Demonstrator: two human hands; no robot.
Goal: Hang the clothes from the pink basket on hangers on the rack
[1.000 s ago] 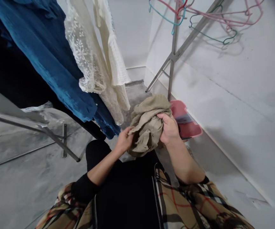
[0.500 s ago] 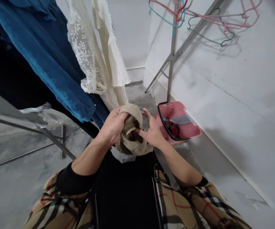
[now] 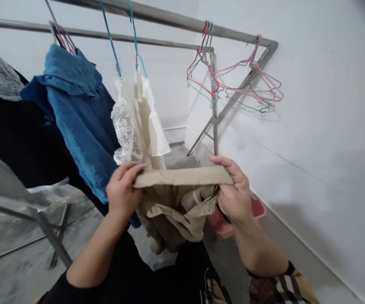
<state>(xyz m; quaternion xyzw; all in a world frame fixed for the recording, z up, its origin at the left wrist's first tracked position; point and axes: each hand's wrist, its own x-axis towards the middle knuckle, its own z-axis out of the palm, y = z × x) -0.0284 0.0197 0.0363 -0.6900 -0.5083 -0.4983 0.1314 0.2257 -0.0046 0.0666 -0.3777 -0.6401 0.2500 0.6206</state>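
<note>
On my feed, the left hand (image 3: 123,190) is closed over one end of a stiff band of a beige cloth garment (image 3: 182,176), fingers curled across the top edge. The right hand (image 3: 233,190) is closed on the other end, its fingers (image 3: 229,166) hooked over the band. With the hands pinching the ends and pulling apart, the band looks taut and flat. I read that grip as a way to spread the top edge and let the crumpled body of the cloth drop free beneath it. The garment hangs in front of me, between the two forearms, and I can't make out its full shape from here.

A black sleeve (image 3: 84,283) covers the left arm, and a plaid cuff (image 3: 280,287) shows at the right wrist. Just behind the right hand, a pink plastic basket (image 3: 258,209) sits low beside the white wall (image 3: 321,126), probably placed there to stay within reach without blocking the narrow floor.

Farther out, a blue shirt (image 3: 77,114) and a white lace top (image 3: 123,131) hang from wire hangers on a steel drying rack (image 3: 169,19). Bare coated hangers (image 3: 233,80) are bunched at the rack's far end, apparently pushed aside, apart from the hanging clothes. The concrete floor (image 3: 182,158) shows beyond the cloth.
</note>
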